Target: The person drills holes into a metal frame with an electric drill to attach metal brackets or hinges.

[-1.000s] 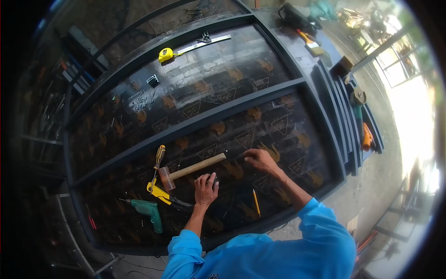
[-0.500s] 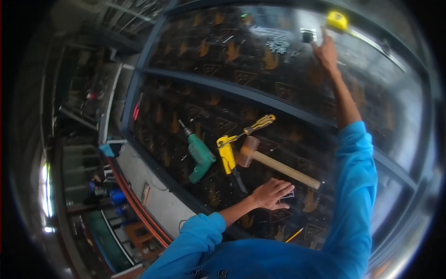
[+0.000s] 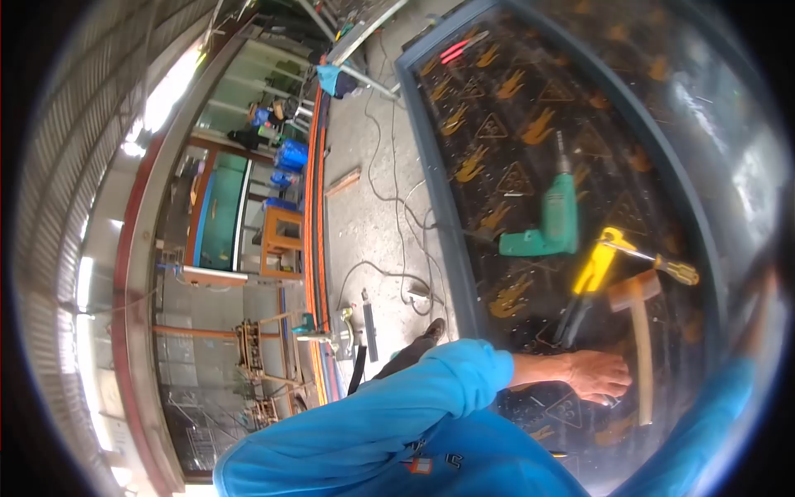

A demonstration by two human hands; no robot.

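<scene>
My left hand (image 3: pixel 598 377) rests low over the dark printed board (image 3: pixel 530 319), its fingers curled in. A small shiny bit shows under the fingertips, too little to name. Just right of this hand lies a mallet (image 3: pixel 642 348) with a wooden handle. Beyond the hand is a yellow tool with black handles (image 3: pixel 595 269), and a screwdriver (image 3: pixel 675 269) lies across its top end. A green power drill (image 3: pixel 555 219) lies farther up. At the far right edge, my right hand (image 3: pixel 766 306) is smeared and its fingers cannot be made out.
A blue-grey metal frame (image 3: pixel 447 199) edges the board. Red-handled pliers (image 3: pixel 464 48) lie at its far corner. Cables (image 3: pixel 385 195) trail over the concrete floor (image 3: pixel 364 240) at left, beside orange bars (image 3: pixel 316 182). A pencil tip (image 3: pixel 559 454) shows near my shirt.
The view has swung left, bringing in the floor and workshop; the tape measure and screw pile are out of sight. My left hand has gone from spread fingers to curled.
</scene>
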